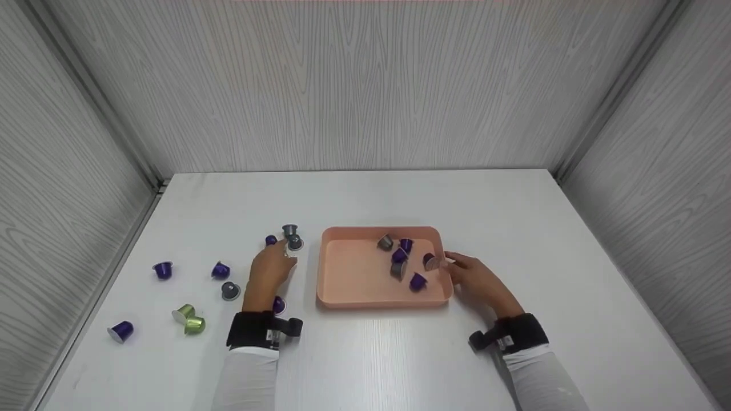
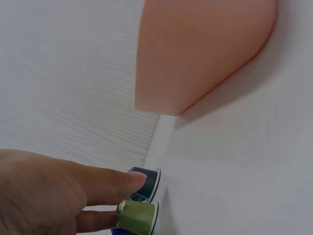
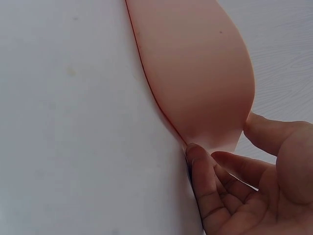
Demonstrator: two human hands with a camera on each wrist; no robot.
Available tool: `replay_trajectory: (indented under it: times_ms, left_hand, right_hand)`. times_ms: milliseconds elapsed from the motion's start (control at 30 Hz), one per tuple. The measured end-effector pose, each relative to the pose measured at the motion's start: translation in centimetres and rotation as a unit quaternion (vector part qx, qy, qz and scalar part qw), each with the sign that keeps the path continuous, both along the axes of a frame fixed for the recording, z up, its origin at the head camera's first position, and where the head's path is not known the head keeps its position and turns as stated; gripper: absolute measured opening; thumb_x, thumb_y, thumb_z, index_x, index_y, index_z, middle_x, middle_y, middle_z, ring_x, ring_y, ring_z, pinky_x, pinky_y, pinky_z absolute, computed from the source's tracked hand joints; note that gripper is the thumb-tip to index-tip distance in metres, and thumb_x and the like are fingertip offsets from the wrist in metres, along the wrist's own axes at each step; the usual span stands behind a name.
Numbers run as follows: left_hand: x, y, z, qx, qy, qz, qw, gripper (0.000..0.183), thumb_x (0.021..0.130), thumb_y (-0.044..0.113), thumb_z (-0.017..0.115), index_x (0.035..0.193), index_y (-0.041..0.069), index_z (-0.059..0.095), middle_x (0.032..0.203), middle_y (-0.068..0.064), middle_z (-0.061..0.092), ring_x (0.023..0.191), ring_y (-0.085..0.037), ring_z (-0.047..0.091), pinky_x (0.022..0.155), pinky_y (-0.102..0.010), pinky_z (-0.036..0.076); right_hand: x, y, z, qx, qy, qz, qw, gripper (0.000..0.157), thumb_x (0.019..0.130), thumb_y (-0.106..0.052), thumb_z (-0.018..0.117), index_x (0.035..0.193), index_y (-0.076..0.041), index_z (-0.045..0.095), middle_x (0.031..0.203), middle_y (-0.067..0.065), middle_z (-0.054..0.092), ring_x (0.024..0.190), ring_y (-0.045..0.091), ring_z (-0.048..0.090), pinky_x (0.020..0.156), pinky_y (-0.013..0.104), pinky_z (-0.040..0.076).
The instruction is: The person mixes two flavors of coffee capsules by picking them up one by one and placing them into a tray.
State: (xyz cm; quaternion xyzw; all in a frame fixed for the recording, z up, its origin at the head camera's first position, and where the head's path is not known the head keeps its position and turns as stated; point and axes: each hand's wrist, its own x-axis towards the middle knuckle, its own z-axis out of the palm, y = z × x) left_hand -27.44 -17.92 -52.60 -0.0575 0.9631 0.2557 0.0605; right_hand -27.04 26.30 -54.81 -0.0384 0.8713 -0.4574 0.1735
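Note:
My left hand (image 1: 270, 271) reaches over the table with thumb and index finger apart, at a cluster of coffee capsules. Two grey capsules (image 1: 289, 230) and a purple capsule (image 1: 270, 240) sit by its fingertips. Seen from the left wrist, one fingertip overlaps a dark capsule (image 2: 149, 183), and an olive-looking capsule (image 2: 137, 217) lies just below it. My right hand (image 1: 477, 279) grips the right side of a pink tray (image 1: 348, 285), thumb at the rim and fingers low against the wall (image 3: 195, 73). Several purple and grey capsules (image 1: 418, 282) lie inside the tray's right half.
Left of the tray, loose capsules are scattered: purple ones (image 1: 163, 270), a grey one (image 1: 231, 291) and two green ones (image 1: 195, 325). Another purple capsule (image 1: 278, 305) is partly hidden by the left wrist. Wood-grained panels (image 1: 365, 85) enclose the white table (image 1: 365, 359) at back and sides.

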Motion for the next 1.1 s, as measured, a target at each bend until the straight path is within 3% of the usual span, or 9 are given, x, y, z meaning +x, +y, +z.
replay_trajectory:
  times_ms: [67, 167, 300, 533, 800, 1100]
  left_hand:
    - [0.1, -0.1, -0.2, 0.006, 0.006, -0.001, 1.0000, 0.044, 0.097, 0.011, 0.055, 0.136, -0.008, 0.050, 0.131, -0.028, 0.055, 0.123, -0.044, 0.050, 0.103, -0.051, 0.040]
    - [0.1, -0.1, -0.4, 0.001, 0.043, -0.007, 0.9991, 0.031, 0.096, 0.005, 0.052, 0.121, -0.011, 0.060, 0.116, -0.030, 0.062, 0.110, -0.045, 0.058, 0.094, -0.052, 0.046]
    - [0.1, -0.1, -0.4, -0.002, 0.070, -0.013, 0.9975, 0.024, 0.095, 0.004, 0.052, 0.108, -0.012, 0.064, 0.101, -0.030, 0.065, 0.095, -0.045, 0.063, 0.083, -0.053, 0.049]
    - [0.0, 0.4, 0.1, 0.027, 0.014, 0.019, 0.9993, 0.033, 0.100, 0.016, 0.052, 0.125, -0.006, 0.058, 0.114, -0.025, 0.064, 0.104, -0.042, 0.062, 0.087, -0.052, 0.049]
    - [-0.2, 1.0, 0.8, 0.047, 0.048, 0.034, 0.9972, 0.040, 0.098, 0.015, 0.056, 0.132, -0.004, 0.052, 0.121, -0.025, 0.062, 0.111, -0.043, 0.059, 0.091, -0.053, 0.048]
    - [0.1, 2.6, 2.6, 0.074, 0.073, 0.029, 0.9941, 0.041, 0.095, 0.016, 0.063, 0.132, -0.001, 0.056, 0.126, -0.021, 0.061, 0.118, -0.038, 0.057, 0.097, -0.049, 0.046]
  right_hand:
    - [0.0, 0.0, 0.0, 0.002, -0.006, -0.006, 1.000, 0.068, 0.096, -0.056, 0.051, 0.150, -0.016, 0.041, 0.107, 0.005, 0.069, 0.096, 0.020, 0.065, 0.085, 0.036, 0.045]
    - [-0.1, 0.2, 0.0, 0.011, -0.005, -0.006, 1.000, 0.068, 0.096, -0.058, 0.050, 0.150, -0.018, 0.041, 0.104, 0.004, 0.070, 0.095, 0.020, 0.064, 0.085, 0.037, 0.044]
    - [-0.2, 0.4, 0.0, 0.016, 0.002, -0.005, 1.000, 0.066, 0.096, -0.057, 0.049, 0.149, -0.019, 0.043, 0.102, 0.004, 0.070, 0.095, 0.020, 0.064, 0.084, 0.037, 0.044]
    - [-0.2, 0.5, 0.0, 0.015, 0.003, -0.010, 1.000, 0.067, 0.096, -0.059, 0.050, 0.149, -0.018, 0.043, 0.103, 0.004, 0.070, 0.094, 0.020, 0.064, 0.082, 0.036, 0.045]
    - [-0.2, 0.5, 0.0, 0.015, 0.005, -0.004, 1.000, 0.068, 0.095, -0.061, 0.050, 0.148, -0.019, 0.045, 0.103, 0.004, 0.070, 0.094, 0.021, 0.064, 0.085, 0.038, 0.044]
    - [0.0, 0.3, 0.2, 0.014, 0.017, 0.003, 1.000, 0.060, 0.097, -0.056, 0.050, 0.142, -0.016, 0.053, 0.111, 0.005, 0.067, 0.094, 0.020, 0.063, 0.082, 0.036, 0.045]
